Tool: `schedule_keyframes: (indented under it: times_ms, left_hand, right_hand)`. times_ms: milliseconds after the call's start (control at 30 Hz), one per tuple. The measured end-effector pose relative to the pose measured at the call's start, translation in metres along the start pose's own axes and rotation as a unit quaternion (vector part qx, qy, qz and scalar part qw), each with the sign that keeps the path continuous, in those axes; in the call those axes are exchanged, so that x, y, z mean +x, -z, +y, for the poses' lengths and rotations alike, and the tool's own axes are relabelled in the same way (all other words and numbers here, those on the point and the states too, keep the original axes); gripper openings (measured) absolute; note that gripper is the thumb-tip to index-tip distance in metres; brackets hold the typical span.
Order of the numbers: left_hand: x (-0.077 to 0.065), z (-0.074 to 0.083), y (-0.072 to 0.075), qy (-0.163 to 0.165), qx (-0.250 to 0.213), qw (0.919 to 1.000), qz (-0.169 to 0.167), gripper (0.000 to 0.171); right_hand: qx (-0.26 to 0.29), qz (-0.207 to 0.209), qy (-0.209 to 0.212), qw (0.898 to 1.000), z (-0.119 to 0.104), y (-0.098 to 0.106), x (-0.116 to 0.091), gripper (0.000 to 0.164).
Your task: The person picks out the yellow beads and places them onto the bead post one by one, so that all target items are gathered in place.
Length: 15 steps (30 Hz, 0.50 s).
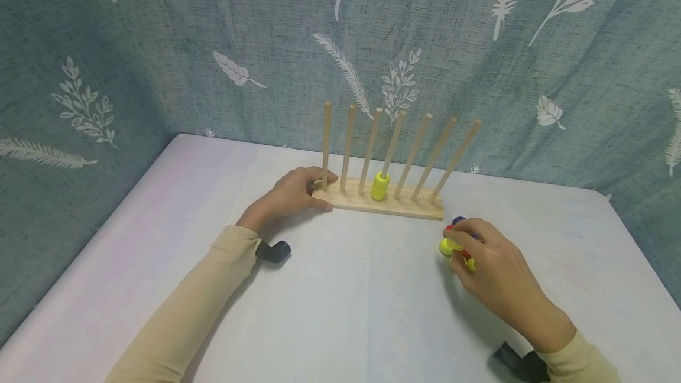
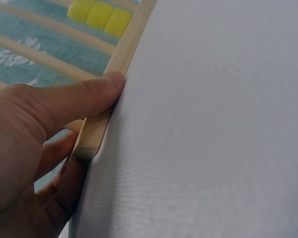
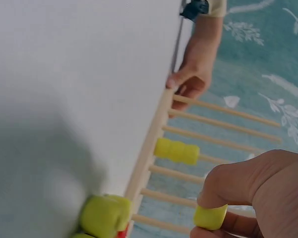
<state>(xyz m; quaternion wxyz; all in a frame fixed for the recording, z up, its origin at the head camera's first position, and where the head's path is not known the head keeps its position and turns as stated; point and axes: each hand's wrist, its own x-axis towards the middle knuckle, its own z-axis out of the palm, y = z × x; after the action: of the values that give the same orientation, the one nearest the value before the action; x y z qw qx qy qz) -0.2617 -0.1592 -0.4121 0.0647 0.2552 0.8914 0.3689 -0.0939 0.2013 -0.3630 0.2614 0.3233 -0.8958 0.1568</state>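
A wooden peg stand (image 1: 409, 208) with several upright rods stands on the table. Yellow beads (image 1: 380, 188) are stacked at the foot of its middle rod; three show in the right wrist view. My left hand (image 1: 291, 191) grips the stand's left end, thumb along the front edge of the base (image 2: 120, 59) and fingers behind it. Between thumb and fingers, my right hand (image 1: 500, 270) pinches one yellow bead (image 3: 210, 217). That hand is over a small group of loose beads, yellow, red and blue (image 1: 459, 220), partly hidden by the fingers.
A white cloth (image 1: 330, 300) covers the table. Behind and to the left hangs a blue-green curtain (image 1: 255, 34) with white leaf prints, close behind the stand. Dark wrist cameras (image 1: 273, 252) are worn at both cuffs.
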Motion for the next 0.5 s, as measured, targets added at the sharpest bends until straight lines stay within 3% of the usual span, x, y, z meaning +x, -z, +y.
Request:
schedule_keyframes:
  times_ms: [500]
  left_hand:
    - [0.001, 0.0, -0.001, 0.0, 0.004, 1.0, -0.001, 0.061]
  right_hand:
    - [0.014, 0.034, 0.027, 0.999, -0.002, 0.007, 0.03, 0.034]
